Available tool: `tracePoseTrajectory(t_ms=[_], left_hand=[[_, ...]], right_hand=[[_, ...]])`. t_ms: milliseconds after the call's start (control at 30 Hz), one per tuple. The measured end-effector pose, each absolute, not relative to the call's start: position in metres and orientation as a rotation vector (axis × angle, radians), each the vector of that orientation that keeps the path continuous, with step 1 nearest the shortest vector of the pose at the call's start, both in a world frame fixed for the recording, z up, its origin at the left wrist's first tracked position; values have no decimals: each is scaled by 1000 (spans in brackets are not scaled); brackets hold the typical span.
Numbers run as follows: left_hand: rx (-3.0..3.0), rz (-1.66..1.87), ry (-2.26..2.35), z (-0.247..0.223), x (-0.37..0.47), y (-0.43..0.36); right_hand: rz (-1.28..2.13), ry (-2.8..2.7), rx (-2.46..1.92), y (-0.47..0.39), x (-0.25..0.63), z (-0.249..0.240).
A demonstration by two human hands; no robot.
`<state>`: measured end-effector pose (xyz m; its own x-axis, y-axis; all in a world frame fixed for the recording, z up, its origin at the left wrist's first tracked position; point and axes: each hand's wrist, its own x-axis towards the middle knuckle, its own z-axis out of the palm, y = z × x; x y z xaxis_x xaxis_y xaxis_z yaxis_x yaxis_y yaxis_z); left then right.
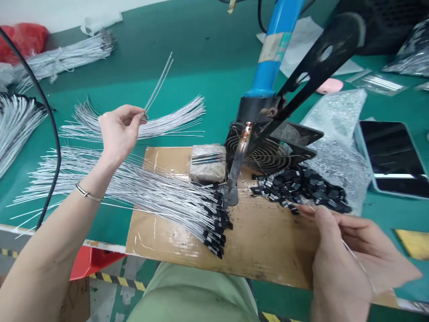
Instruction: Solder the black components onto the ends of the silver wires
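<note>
My left hand pinches a couple of thin white wires between thumb and fingers. Their free ends point up and away, above a bundle of loose white wires. My right hand is closed on a thin silvery solder wire that runs across the palm. Its fingertips are at the near edge of a heap of small black connectors. Between the hands, a soldering iron points down in its stand. Left of its tip lie many white wires with black connectors on their ends.
Brown cardboard covers the bench front. A wrapped block carries thin metal pieces beside a fan. A black bracket slants overhead. At right are bubble wrap, a phone and a yellow sponge. A black cable hangs left.
</note>
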<state>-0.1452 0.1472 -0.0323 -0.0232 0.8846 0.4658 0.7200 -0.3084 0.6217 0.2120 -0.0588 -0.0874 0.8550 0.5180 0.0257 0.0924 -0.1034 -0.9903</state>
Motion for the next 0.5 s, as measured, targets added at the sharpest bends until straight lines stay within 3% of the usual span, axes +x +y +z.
tracePoseTrajectory(t_ms=[500], left_hand=[[2232, 1094, 1789, -16, -137, 139]], right_hand=[[320, -500, -1592, -62, 217, -100]])
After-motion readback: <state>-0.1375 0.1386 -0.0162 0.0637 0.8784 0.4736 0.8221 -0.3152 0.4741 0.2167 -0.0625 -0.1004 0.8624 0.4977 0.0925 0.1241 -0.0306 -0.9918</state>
